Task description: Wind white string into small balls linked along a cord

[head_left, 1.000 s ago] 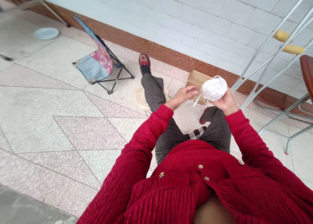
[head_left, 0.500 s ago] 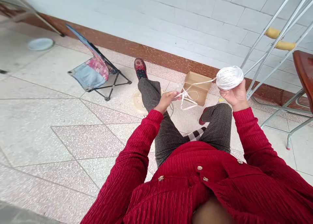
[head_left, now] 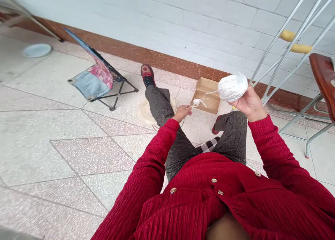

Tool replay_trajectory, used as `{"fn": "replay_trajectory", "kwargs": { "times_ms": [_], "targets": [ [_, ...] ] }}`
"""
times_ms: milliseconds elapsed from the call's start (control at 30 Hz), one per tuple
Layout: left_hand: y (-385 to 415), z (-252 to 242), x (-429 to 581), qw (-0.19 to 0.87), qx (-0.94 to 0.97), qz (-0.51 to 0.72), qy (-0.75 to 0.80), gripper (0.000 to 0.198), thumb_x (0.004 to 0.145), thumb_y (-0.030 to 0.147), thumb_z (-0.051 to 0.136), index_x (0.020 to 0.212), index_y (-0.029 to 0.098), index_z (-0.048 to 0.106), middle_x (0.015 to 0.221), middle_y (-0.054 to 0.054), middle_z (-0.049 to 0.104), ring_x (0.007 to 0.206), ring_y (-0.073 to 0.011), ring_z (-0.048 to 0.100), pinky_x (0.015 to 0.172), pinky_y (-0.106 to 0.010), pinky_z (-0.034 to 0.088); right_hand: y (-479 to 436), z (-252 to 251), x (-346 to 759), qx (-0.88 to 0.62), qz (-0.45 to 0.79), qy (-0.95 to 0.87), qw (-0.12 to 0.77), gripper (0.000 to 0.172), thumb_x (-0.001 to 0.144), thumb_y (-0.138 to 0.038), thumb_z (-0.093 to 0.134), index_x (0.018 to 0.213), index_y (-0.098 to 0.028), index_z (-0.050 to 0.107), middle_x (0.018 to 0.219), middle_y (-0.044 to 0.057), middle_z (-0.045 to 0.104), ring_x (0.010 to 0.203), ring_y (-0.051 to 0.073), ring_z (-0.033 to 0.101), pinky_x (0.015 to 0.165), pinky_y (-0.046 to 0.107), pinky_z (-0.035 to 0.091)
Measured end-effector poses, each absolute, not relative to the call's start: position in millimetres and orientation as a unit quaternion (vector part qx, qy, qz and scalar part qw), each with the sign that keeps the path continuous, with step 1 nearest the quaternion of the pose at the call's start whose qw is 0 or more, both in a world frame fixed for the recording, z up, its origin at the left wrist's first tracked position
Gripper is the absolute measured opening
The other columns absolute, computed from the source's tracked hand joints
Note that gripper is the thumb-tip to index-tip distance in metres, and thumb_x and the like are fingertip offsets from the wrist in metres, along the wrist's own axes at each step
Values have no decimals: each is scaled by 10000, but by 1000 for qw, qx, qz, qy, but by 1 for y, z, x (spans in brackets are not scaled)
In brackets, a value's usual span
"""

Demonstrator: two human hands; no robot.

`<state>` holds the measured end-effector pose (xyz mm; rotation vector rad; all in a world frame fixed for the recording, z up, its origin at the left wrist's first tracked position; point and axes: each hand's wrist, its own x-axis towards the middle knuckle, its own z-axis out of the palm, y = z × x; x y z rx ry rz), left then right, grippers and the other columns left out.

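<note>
My right hand (head_left: 250, 102) is closed around the lower right side of a ball of white twine (head_left: 232, 87), holding it up above my right knee. A single strand runs from the ball leftward to a small white knotted bundle (head_left: 196, 102) with loose loops. My left hand (head_left: 183, 112) pinches the strands at the bundle's left side, fingers pressed together. Behind the bundle, an open cardboard box (head_left: 213, 105) lies on the floor, partly hidden by the loops.
A folding fabric chair (head_left: 95, 82) stands to the left, with a pale round lid-like disc (head_left: 37, 50) beyond it. Under my left leg is a cream round stool (head_left: 146, 111). Metal crutches (head_left: 284, 55) lean on the right, beside a brown wooden chair (head_left: 323, 82).
My right hand has shifted left with the twine ball, closer to my left hand. The knotted bundle has turned, and the strand between hangs slacker. My left hand has dipped slightly.
</note>
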<state>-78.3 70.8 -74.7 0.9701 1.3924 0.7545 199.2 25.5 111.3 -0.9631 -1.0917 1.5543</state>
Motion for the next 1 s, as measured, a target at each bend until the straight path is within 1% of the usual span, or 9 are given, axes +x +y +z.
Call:
{"fn": "replay_trajectory", "kwargs": {
  "times_ms": [67,167,233,367,500,600,700,833,1000],
  "targets": [
    [75,-66,-72,587,446,339,584,168,795,194,708,951,137,682,743,-56,704,770,-189,694,831,-283,515,26,109,191,-399,651,-456,458,520,781,-542,719,1200,-277,562,995,64,704,953,258,679,624,328,608],
    [81,-49,-56,547,545,380,509,478,734,180,744,1207,167,671,1058,-83,727,981,-197,674,954,-303,484,27,109,180,-378,669,-466,438,507,788,-535,725,1189,-273,559,961,51,691,908,231,671,607,298,589],
    [80,-40,-40,542,603,373,451,544,702,205,777,1235,171,672,1180,-104,704,1061,-216,643,997,-332,466,28,111,173,-364,677,-466,438,499,793,-515,730,1191,-267,558,956,42,683,885,212,665,597,277,575],
    [59,-35,-13,621,612,316,375,305,815,385,709,1018,164,760,1121,-112,743,1096,-251,652,1033,-381,452,31,120,167,-365,672,-463,448,513,806,-529,714,1207,-252,552,952,38,679,877,204,665,596,269,573],
    [28,-58,-16,706,555,285,334,459,933,542,531,920,145,761,858,-125,774,976,-247,702,1040,-419,455,41,132,181,-374,649,-472,466,542,826,-574,685,1253,-278,532,923,25,671,908,211,678,623,279,587],
    [22,-76,-34,663,555,259,431,351,886,462,621,780,150,743,839,-116,768,926,-250,704,999,-403,486,46,133,192,-380,639,-474,472,569,829,-592,683,1285,-293,521,890,23,664,903,219,687,626,289,596],
    [36,-68,-48,578,546,334,506,185,813,300,699,933,168,744,983,-95,766,1039,-250,689,1023,-379,481,43,119,189,-380,656,-464,459,563,820,-560,712,1275,-282,532,893,29,676,873,213,687,627,292,600],
    [59,-16,-43,566,588,449,365,484,825,281,713,1295,197,633,1299,-103,683,1256,-234,603,1097,-346,435,31,91,171,-370,699,-435,432,488,788,-444,766,1186,-234,576,894,33,698,793,177,674,619,275,602],
    [55,22,-20,576,598,450,330,420,798,373,771,1157,164,705,1074,-101,757,1133,-243,655,1010,-352,482,25,78,166,-362,716,-416,427,418,815,-384,752,1155,-217,575,887,37,709,760,162,674,617,266,614]
  ]
}}
